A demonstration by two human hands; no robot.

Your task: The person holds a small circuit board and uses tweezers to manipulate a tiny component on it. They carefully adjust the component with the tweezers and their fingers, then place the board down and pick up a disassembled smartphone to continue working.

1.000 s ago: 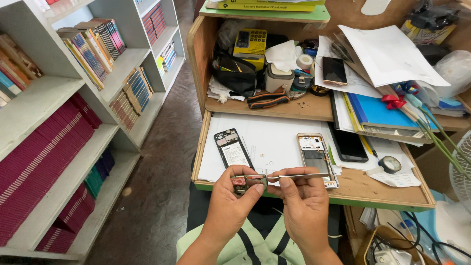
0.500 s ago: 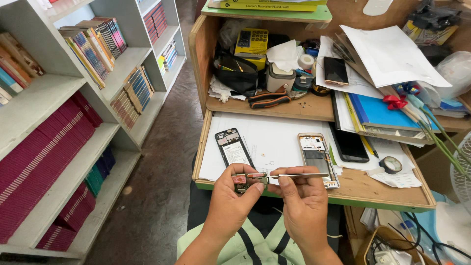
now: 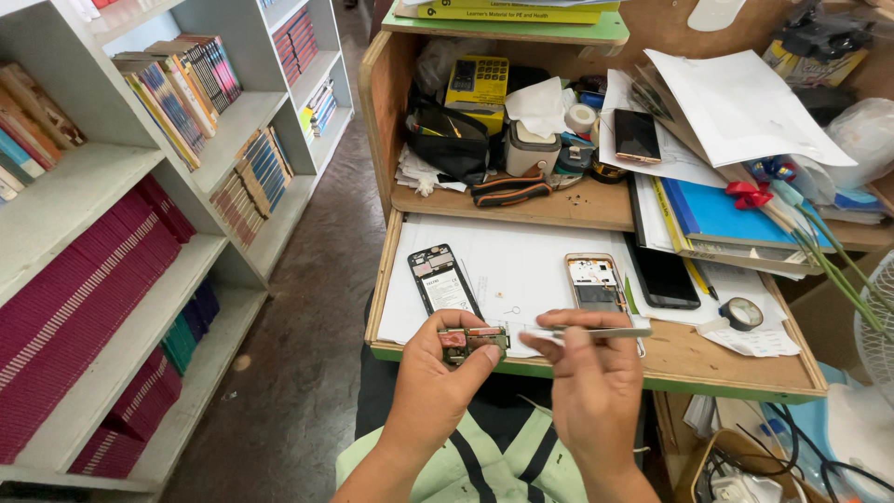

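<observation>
Left hand (image 3: 438, 373) pinching small reddish circuit board (image 3: 473, 341); right hand (image 3: 591, 373) clamped on slim metal tweezers (image 3: 587, 330), lying sideways, tips pointing left at it.

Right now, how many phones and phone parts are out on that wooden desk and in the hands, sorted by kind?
Opened phone bodies lying on the white paper sheet: 2
Dark intact phones lying screen up: 2
Small circuit board in the left hand: 1
Metal tweezers in the right hand: 1
Total: 6
</observation>
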